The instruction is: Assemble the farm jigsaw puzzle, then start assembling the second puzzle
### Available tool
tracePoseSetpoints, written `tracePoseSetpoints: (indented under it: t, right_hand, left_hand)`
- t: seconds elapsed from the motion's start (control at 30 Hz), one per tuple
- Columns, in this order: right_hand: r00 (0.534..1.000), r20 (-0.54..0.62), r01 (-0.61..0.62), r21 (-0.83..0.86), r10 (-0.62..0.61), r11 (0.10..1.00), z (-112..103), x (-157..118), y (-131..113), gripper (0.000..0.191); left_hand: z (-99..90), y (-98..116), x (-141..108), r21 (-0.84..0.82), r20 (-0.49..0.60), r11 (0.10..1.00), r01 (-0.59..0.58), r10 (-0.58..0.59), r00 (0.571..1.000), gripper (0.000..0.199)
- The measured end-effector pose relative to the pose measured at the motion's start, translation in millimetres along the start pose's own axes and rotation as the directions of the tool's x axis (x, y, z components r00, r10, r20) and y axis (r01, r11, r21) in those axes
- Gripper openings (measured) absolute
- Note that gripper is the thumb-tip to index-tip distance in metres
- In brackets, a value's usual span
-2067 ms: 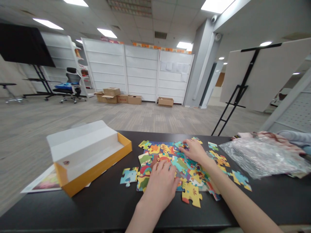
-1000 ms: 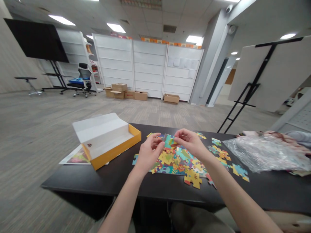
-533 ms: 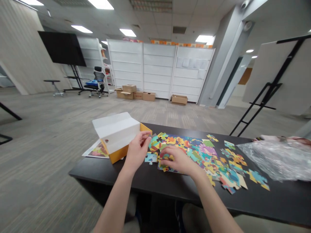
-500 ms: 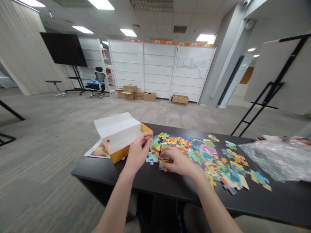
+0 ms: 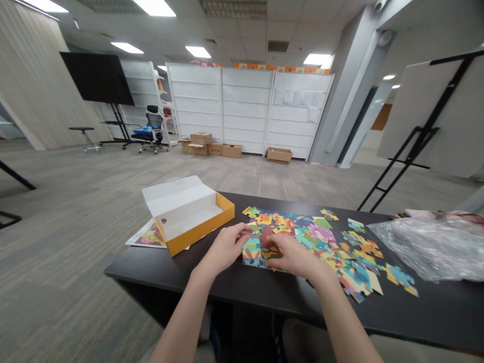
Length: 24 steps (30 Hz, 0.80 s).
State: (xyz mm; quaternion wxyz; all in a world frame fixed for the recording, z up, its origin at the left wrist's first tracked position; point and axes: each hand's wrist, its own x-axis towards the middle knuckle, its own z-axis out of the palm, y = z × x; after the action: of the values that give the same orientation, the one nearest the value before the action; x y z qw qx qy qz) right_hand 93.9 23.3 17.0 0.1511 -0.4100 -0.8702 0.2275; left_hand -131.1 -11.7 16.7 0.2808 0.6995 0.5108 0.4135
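Note:
A colourful jigsaw puzzle (image 5: 252, 256) lies partly joined on the black table, its left edge between my hands. My left hand (image 5: 229, 244) is at that edge, thumb and fingers pinched on a green and teal puzzle piece (image 5: 254, 230). From the right, my right hand (image 5: 291, 253) reaches over the puzzle with fingers bent and thumb spread below, closed around a puzzle piece whose outline is partly hidden. A brownish-red patch (image 5: 266, 233) shows by its fingertips. Loose puzzle pieces (image 5: 368, 246) are scattered and heaped right of the joined part.
An open yellow box (image 5: 202, 233) with a white inside stands at the table's left, on a printed sheet (image 5: 149, 237). Crumpled clear plastic (image 5: 427, 247) covers the right end of the table (image 5: 264, 297). Cardboard boxes (image 5: 278, 154) stand on the floor by white shelving.
My left hand has come away from the yellow box, down and right to the puzzle's left edge. My right hand has shifted slightly right. The pieces at that edge now sit closer together.

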Motion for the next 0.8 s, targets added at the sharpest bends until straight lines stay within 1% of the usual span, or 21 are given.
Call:
tracePoseSetpoints:
  t: [0.1,0.2,0.27,0.37,0.53,0.6,0.73,0.8]
  right_hand:
    - [0.999,0.002,-0.036,-0.010,0.036,0.999,-5,-4,3,0.039]
    - [1.000,0.016,-0.013,-0.001,0.013,1.000,-7,-7,8,0.039]
    - [1.000,0.028,0.008,0.020,-0.008,1.000,-7,-8,11,0.039]
    - [0.999,0.045,0.016,0.041,-0.017,0.999,-7,-9,15,0.039]
    - [0.998,0.061,-0.004,0.074,-0.001,0.997,-11,-11,13,0.042]
    - [0.998,0.070,-0.011,0.075,0.006,0.997,-13,-12,12,0.042]
    - [0.998,0.070,-0.013,0.081,0.008,0.997,-13,-11,14,0.042]
    - [0.999,0.052,-0.011,0.078,0.007,0.997,-12,-10,15,0.042]
  left_hand:
    - [7.0,-1,1,0.086,0.031,0.996,-0.003,0.000,1.000,0.025]
    - [11.9,-2,2,0.231,0.045,0.973,-0.014,0.003,0.999,0.027]
    - [14.3,-1,2,0.321,0.076,0.946,-0.043,0.020,0.997,0.029]
    - [15.8,-3,1,0.408,0.121,0.909,-0.082,0.035,0.992,0.030]
    - [9.0,-4,-3,0.431,0.145,0.897,-0.099,0.039,0.989,0.029]
    - [4.5,-3,-6,0.414,0.154,0.903,-0.111,0.050,0.987,0.035]
    - [-1.5,-2,-13,0.394,0.195,0.911,-0.120,0.045,0.980,0.053]
    - [-2.8,-2,-15,0.390,0.198,0.914,-0.111,0.035,0.980,0.054]
